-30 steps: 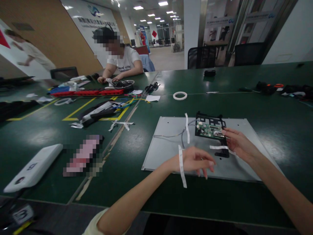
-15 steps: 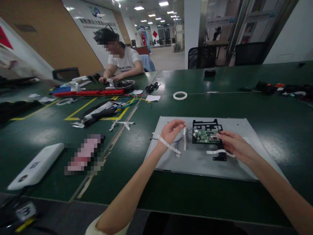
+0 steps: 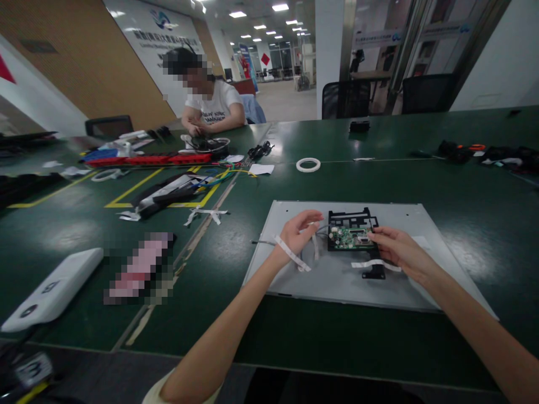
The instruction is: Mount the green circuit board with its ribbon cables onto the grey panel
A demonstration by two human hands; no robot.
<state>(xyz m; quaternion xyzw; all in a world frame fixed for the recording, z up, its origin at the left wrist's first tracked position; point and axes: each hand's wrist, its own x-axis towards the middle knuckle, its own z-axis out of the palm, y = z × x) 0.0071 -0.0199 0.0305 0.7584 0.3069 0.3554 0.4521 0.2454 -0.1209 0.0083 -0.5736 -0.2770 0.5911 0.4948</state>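
Observation:
A flat grey metal panel (image 3: pixel 261 275) lies on the green table. Upon it sits a black bracket (image 3: pixel 373 275) bearing a green circuit board (image 3: pixel 343 238). My right hand (image 3: pixel 398 249) is closed at the board's right edge, thumb and fingers pinching it. A white tape strip (image 3: pixel 362 264) crosses the bracket beside that hand. My left hand (image 3: pixel 298 233) has curled fingers, with thumb and forefinger at the top of a hanging tape strip (image 3: pixel 316 248); the exact contact is partly hidden. A grey cable (image 3: pixel 261 242) passes behind this hand to the board. More tape (image 3: pixel 290 252) crosses the left wrist.
Beyond the panel lies a white tape roll (image 3: pixel 308 165). To the left are a white device (image 3: pixel 54 289), a blurred pink object (image 3: pixel 141 266), tape scraps (image 3: pixel 206 214) and a red power strip (image 3: pixel 151 160). A co-worker (image 3: pixel 213 104) sits across the table.
My left hand has lowered slightly, its fingers nearer the board. The right hand stays on the board's edge. The co-worker's hands have drawn together.

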